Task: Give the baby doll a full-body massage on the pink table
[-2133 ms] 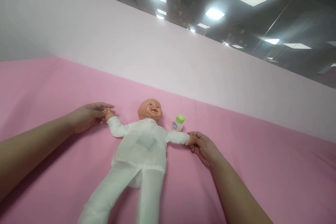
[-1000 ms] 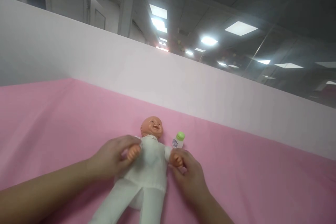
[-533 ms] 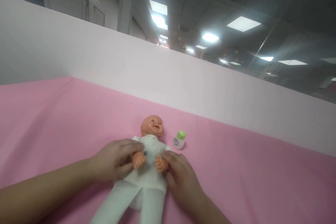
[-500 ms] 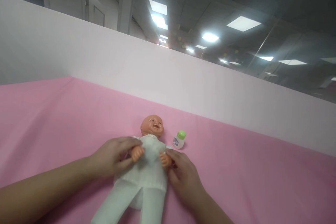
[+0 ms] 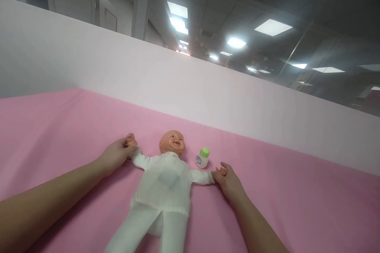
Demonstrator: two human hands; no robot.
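A baby doll [image 5: 162, 182] in white cloth lies on its back, its bald plastic head toward the far side and its legs toward me. Its arms are stretched out to both sides. My left hand [image 5: 115, 155] is closed around the doll's hand at the left, level with its head. On the other side my right hand [image 5: 230, 182] grips the doll's other hand, a little lower down. A small clear bottle [image 5: 202, 158] with a green cap stands between the doll's head and my right hand, touched by neither hand.
A pink cloth [image 5: 285, 193] covers the surface under the doll, with soft folds at the left. Behind it runs a low white partition [image 5: 190, 87]. Beyond that are a doorway [image 5: 115, 14] and ceiling lights.
Both doll arms have moved from over its chest out to the sides, carried by my hands. The doll's body and the bottle have stayed in place.
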